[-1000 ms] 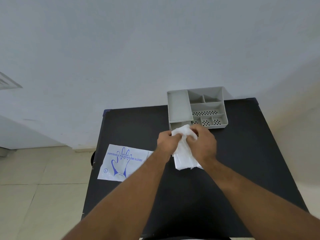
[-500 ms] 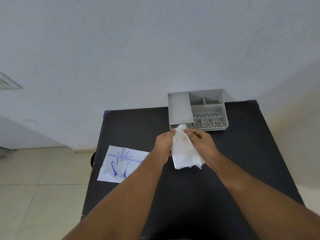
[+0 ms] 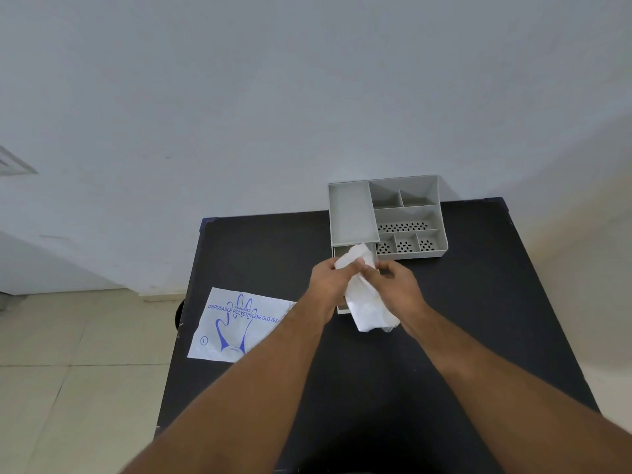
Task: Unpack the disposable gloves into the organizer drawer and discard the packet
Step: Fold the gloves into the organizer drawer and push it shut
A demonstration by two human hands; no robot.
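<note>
We grip the gloves [image 3: 367, 295] with both our left hand [image 3: 330, 280] and right hand [image 3: 398, 285], just before the organizer [image 3: 352, 213]. Its drawer [image 3: 340, 249] stands pulled out beneath them. The packet [image 3: 239, 325] lies left of the organizer.

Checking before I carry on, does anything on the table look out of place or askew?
Only the glove packet: it lies skewed at the black table's left edge, one corner hanging over the floor. Both hands, left hand and right hand, hold the gloves at the open drawer.
</note>
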